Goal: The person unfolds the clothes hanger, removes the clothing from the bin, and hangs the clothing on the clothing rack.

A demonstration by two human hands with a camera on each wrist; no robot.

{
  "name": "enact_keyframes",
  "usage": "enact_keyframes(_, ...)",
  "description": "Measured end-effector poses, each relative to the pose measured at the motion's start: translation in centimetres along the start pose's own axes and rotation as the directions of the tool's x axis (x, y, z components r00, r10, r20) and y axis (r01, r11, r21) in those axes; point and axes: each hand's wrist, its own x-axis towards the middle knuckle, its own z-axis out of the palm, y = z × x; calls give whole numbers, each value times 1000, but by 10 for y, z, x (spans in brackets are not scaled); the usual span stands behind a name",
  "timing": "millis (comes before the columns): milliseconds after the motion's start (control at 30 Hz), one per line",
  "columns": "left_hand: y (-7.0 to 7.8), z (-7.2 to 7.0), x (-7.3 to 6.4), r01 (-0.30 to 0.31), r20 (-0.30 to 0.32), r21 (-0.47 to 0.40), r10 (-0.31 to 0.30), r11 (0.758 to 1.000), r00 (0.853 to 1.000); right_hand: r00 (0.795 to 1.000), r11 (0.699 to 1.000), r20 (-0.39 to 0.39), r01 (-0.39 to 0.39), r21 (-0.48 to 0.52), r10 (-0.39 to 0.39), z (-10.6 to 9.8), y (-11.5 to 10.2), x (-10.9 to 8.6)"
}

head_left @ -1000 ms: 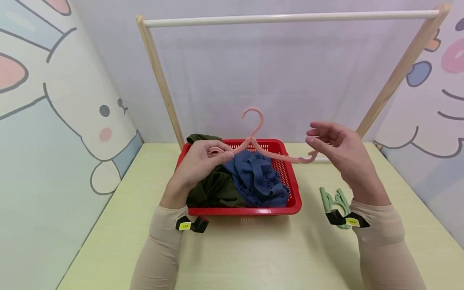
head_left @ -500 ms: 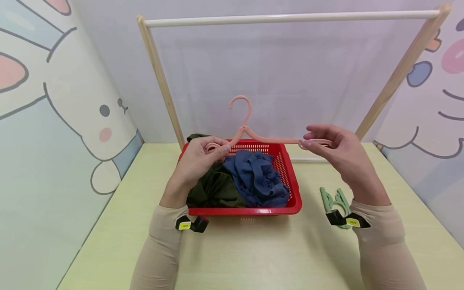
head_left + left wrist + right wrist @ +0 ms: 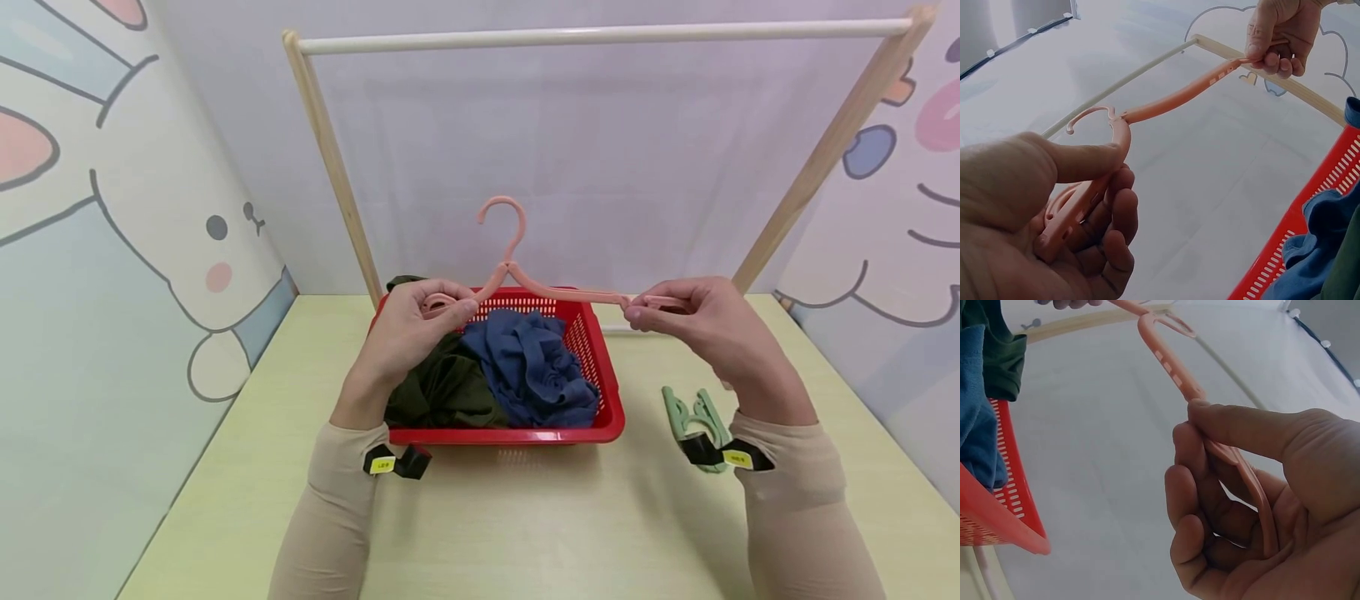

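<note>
A pink folding clothes hanger [image 3: 555, 292] is held up above the red basket, its hook pointing upward. My left hand [image 3: 408, 325] grips the hanger's left arm, which looks folded against the palm in the left wrist view. On the other side my right hand [image 3: 712, 329] pinches the outer part of the right arm between thumb and fingers; in the right wrist view that end section [image 3: 1254, 487] runs down into the palm. Below, the red basket [image 3: 502, 436] holds a dark green garment [image 3: 450, 392] and a blue garment [image 3: 532, 367].
A rack with a white rail [image 3: 600, 36] and wooden posts [image 3: 333, 167] stands behind the basket. To the right, a folded green hanger [image 3: 693, 425] lies on the pale table [image 3: 510, 525], partly hidden by the right wrist. Walls with cartoon drawings rise on both sides.
The hanger has risen and shifted slightly left, and its right arm has swung up straighter. My right hand's fingers have closed onto that arm, and the hand has lowered a little.
</note>
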Motion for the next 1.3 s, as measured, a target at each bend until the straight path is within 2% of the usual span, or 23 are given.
enact_keyframes(233, -1, -2, 0, -16, -17, -33, 16, 999, 1000, 1000, 999, -28, -8, -32, 7, -6, -1, -4)
enact_keyframes(467, -3, -11, -4, -80, -91, 17, 81, 997, 993, 998, 999, -64, -1, -42, -1, -11, -2, -7)
enact_keyframes(567, -3, -14, -5, -95, -102, 42, 99, 995, 990, 997, 999, -71, 7, -41, -9, -11, -2, -6)
enact_keyframes(733, -4, -16, -4, -110, -71, 131, 120, 985, 990, 998, 999, -70, 3, -39, -5, -11, -1, -6)
enact_keyframes(833, -4, -17, -3, -111, -45, 215, 123, 970, 991, 998, 999, -66, -5, -39, 3, -11, -1, -7)
enact_keyframes(967, -3, -17, -3, -110, -32, 285, 124, 952, 992, 998, 999, -66, -8, -50, 5, -10, -1, -7)
enact_keyframes(1300, -2, -9, -1, -86, -127, 255, 121, 963, 985, 997, 997, -82, 2, -76, -8, -11, -1, -6)
